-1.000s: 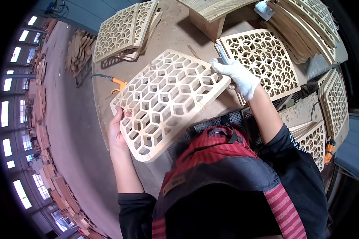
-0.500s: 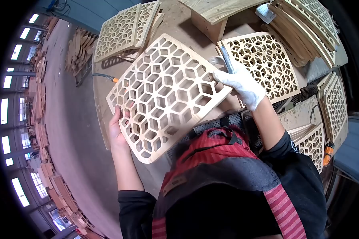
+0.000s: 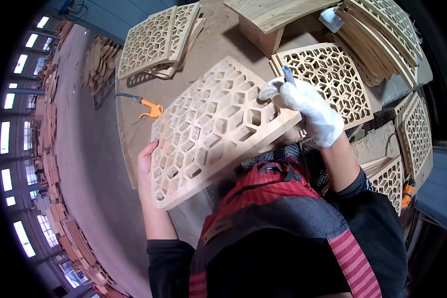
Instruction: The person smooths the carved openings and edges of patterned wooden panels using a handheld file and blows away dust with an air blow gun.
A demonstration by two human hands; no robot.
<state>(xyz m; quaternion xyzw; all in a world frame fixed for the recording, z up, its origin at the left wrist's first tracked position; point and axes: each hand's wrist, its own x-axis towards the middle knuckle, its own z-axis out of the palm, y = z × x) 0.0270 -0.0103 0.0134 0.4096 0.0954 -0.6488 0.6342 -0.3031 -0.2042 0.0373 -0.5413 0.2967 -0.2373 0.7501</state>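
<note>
The lattice panel (image 3: 216, 136) is suspended above the near left part of the surface (image 3: 216, 37), supported by two hands at opposite sides. The bare left hand (image 3: 145, 158) holds the left side; its fingers are bent at the rim, and how far they reach beneath cannot be told from here. The gloved right hand (image 3: 315, 111) grips the right end, thumb and fingers closed about the border, with a slim blue tool (image 3: 288, 75) retained in the same grasp, pointing up and away. This opposed support presumably balances the panel and permits it to be turned; carrying the tool in the glove presumably keeps it ready without setting the panel down. An orange air blow gun (image 3: 152, 109) lies by the left edge of the surface, apparently within reach of the left hand. One panel stack (image 3: 328, 82) lies toward the near right edge, just beyond the glove, and a second stack (image 3: 151, 42) occupies the far left corner, both likely set aside to leave working room between them. Compared with half a second ago, the panel is tilted more steeply, so that its thick near edge shows, and part of its face is blurred; the right hand has shifted nearer the wearer; the blow gun, formerly mostly covered, is exposed; both stacks remain in place.
</note>
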